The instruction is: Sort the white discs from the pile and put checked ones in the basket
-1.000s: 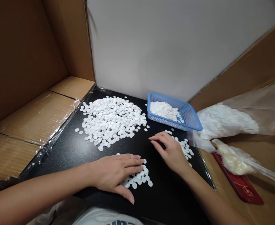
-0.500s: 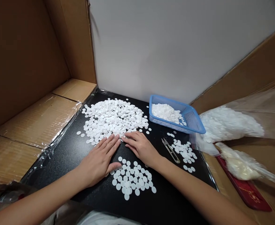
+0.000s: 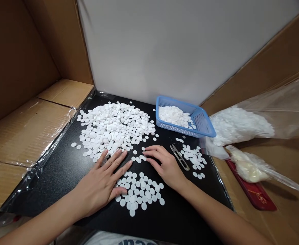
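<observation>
A broad heap of small white round discs (image 3: 113, 124) covers the far part of the black tabletop (image 3: 54, 177). My left hand (image 3: 100, 187) lies palm down with its fingers spread, fingertips at the heap's near edge. My right hand (image 3: 167, 168) is to the right, its fingers slightly bent and apart, with the fingertips touching or just beside a few loose discs (image 3: 138, 159). Between my wrists lies a flat cluster of discs (image 3: 140, 192), and my left thumb reaches its left edge. Neither hand has anything gripped in it that shows.
A blue plastic basket (image 3: 185, 130) with white discs stands at the back right. Thread snips (image 3: 181, 160) lie near another disc group (image 3: 193, 156). Further right are a plastic bag of white pieces (image 3: 241, 124), a knotted bag (image 3: 250, 166) and a red case (image 3: 263, 200). Cardboard (image 3: 34, 126) borders the left.
My hands have moved apart, the left fingers spreading wider. A few discs now lie loose between the heap and the near cluster. The whole view has shifted slightly.
</observation>
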A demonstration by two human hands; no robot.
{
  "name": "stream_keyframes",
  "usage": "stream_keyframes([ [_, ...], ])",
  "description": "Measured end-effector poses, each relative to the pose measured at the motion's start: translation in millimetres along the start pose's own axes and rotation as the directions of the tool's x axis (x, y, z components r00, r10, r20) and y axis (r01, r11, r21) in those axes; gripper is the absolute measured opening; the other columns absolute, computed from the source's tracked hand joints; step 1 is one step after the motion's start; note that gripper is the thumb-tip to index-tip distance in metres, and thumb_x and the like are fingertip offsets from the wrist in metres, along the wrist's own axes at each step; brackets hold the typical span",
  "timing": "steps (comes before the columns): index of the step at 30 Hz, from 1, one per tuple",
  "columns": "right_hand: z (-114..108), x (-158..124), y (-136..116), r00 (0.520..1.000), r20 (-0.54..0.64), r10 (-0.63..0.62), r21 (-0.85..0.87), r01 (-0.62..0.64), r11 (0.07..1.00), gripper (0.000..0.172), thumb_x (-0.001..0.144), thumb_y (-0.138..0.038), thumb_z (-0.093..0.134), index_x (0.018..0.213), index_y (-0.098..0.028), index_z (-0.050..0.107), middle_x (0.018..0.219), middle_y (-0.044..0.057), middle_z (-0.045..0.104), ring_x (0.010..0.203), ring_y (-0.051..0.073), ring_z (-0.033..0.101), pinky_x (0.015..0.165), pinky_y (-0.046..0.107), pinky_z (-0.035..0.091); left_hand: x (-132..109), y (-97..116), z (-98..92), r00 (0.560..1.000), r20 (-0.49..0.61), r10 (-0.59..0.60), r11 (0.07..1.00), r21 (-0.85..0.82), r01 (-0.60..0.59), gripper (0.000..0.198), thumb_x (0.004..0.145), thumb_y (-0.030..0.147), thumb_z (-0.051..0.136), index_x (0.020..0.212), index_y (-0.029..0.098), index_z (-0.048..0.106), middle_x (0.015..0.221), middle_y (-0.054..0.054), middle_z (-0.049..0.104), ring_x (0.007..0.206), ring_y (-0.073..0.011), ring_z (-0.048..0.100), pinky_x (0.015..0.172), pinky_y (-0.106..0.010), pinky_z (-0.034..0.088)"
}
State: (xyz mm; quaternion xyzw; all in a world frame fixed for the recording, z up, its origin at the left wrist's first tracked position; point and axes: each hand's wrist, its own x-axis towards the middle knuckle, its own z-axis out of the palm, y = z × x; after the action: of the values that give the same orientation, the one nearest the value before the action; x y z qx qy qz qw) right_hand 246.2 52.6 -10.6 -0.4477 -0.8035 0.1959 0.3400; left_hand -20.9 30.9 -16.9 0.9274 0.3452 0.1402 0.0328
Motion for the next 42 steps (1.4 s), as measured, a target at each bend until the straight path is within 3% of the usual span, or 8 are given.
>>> stream_keyframes([
  [5, 0, 3, -2, 0.997, -0.004, 0.078, 0.039, -0.078, 0.996, 0.019, 0.096, -0.018, 0.053, 0.097, -0.023, 0.071, 0.088, 0.005, 0.063, 0.081, 0.020, 0.065, 0.074, 0.035, 0.059, 1, -1, -1.8, 1.000, 0.011, 0.001, 0.999, -0.046, -0.001, 0.070, 0.097, 0.065, 0.042, 0.157, 0.035, 0.025, 0.163, -0.004, 0.030, 0.152, -0.0283, 0.023, 0.125, -0.050, 0.007],
  [10, 8, 3, -6, 0.999, 0.031, -0.008, -0.043, 0.010, 0.999, 0.017, 0.097, -0.021, 0.057, 0.102, -0.021, 0.072, 0.087, 0.005, 0.058, 0.079, 0.019, 0.060, 0.071, 0.033, 0.056, 14, -2, -6.6, 0.994, -0.030, -0.107, 0.994, -0.023, 0.106, 0.052, 0.105, 0.045, 0.037, 0.154, 0.024, 0.033, 0.162, -0.009, 0.032, 0.152, -0.0273, 0.021, 0.124, -0.053, 0.007],
  [15, 4, 3, -7, 0.994, 0.078, -0.079, -0.129, 0.088, 0.988, 0.015, 0.096, -0.016, 0.056, 0.091, -0.021, 0.070, 0.087, 0.006, 0.059, 0.079, 0.019, 0.058, 0.074, 0.035, 0.052, 38, -7, -10.6, 0.979, -0.085, -0.187, 0.980, -0.086, 0.180, 0.025, 0.102, 0.025, 0.044, 0.120, 0.021, 0.062, 0.154, -0.012, 0.046, 0.150, -0.0293, 0.027, 0.121, -0.062, 0.011],
  [20, -12, 0, -4, 0.957, 0.255, -0.137, -0.114, 0.170, 0.979, 0.011, 0.095, -0.014, 0.060, 0.091, -0.021, 0.068, 0.088, 0.004, 0.065, 0.078, 0.017, 0.061, 0.073, 0.033, 0.048, 52, -7, -7.6, 0.989, -0.050, -0.138, 0.987, -0.091, 0.133, 0.019, 0.098, 0.019, 0.051, 0.106, 0.022, 0.068, 0.150, -0.011, 0.051, 0.149, -0.0317, 0.030, 0.118, -0.067, 0.012],
  [25, -10, 2, 2, 0.993, 0.120, 0.006, -0.051, 0.000, 0.999, 0.013, 0.097, -0.016, 0.056, 0.102, -0.023, 0.066, 0.093, 0.004, 0.066, 0.084, 0.019, 0.064, 0.077, 0.033, 0.052, 51, -7, 0.2, 0.994, -0.058, -0.094, 0.994, -0.067, 0.090, 0.028, 0.098, 0.021, 0.050, 0.114, 0.026, 0.072, 0.148, -0.009, 0.054, 0.148, -0.0330, 0.033, 0.117, -0.069, 0.015],
  [32, -5, 5, 3, 0.993, 0.097, -0.073, -0.168, 0.088, 0.982, 0.017, 0.099, -0.019, 0.052, 0.088, -0.020, 0.066, 0.084, 0.005, 0.066, 0.077, 0.019, 0.062, 0.074, 0.036, 0.049, 44, -8, 0.1, 0.992, -0.100, -0.079, 0.991, -0.113, 0.067, 0.030, 0.100, 0.023, 0.046, 0.113, 0.028, 0.073, 0.147, -0.005, 0.055, 0.148, -0.0300, 0.033, 0.120, -0.063, 0.013],
  [38, -18, 9, 0, 0.955, 0.160, 0.250, 0.019, -0.256, 0.967, 0.020, 0.087, -0.012, 0.063, 0.070, -0.021, 0.056, 0.074, -0.001, 0.057, 0.065, 0.013, 0.056, 0.058, 0.026, 0.046, 45, -8, -3.9, 0.988, -0.058, -0.143, 0.979, -0.156, 0.132, 0.029, 0.098, 0.019, 0.046, 0.111, 0.027, 0.071, 0.142, -0.005, 0.058, 0.148, -0.0293, 0.034, 0.120, -0.062, 0.016],
  [42, -19, 11, 3, 0.941, 0.158, 0.298, 0.008, -0.303, 0.953, 0.008, 0.088, -0.014, 0.065, 0.084, -0.021, 0.065, 0.080, -0.001, 0.057, 0.062, 0.012, 0.055, 0.058, 0.025, 0.048, 48, -10, -1.3, 0.989, -0.070, -0.132, 0.980, -0.161, 0.119, 0.028, 0.098, 0.020, 0.047, 0.113, 0.027, 0.070, 0.142, -0.006, 0.059, 0.147, -0.0311, 0.035, 0.119, -0.061, 0.017],
])
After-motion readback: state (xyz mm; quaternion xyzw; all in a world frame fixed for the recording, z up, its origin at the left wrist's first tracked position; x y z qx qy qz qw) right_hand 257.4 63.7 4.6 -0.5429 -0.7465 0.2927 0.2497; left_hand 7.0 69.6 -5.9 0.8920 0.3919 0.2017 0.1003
